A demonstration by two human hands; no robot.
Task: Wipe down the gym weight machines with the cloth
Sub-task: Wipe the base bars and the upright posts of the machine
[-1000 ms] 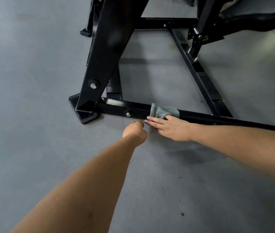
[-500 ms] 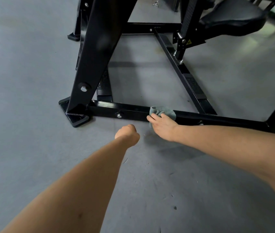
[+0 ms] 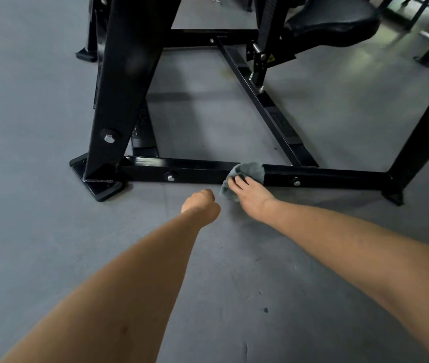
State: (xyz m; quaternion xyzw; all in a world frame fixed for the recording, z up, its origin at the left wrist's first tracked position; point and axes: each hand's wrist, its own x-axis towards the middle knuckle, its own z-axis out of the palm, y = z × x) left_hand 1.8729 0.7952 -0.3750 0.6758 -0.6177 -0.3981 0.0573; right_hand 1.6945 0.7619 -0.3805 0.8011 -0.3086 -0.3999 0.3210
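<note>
The right hand [image 3: 254, 197], fingers curled on the cloth [image 3: 250, 170], has slid it rightward along the near base bar [image 3: 197, 171]. The left hand [image 3: 201, 205] is fisted and empty. The bar's right stretch likely remains.

One cloth [image 3: 250, 169], one weight machine [image 3: 129, 74], one seat [image 3: 334, 22], two hands [image 3: 201, 203] [image 3: 254, 197].

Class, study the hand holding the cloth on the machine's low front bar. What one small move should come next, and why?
Probably slide the grey cloth rightward along the front base bar toward the right bolt. The right hand holds it on the bar, short of that bolt; the stretch to its left looks glossy, the rest duller.
</note>
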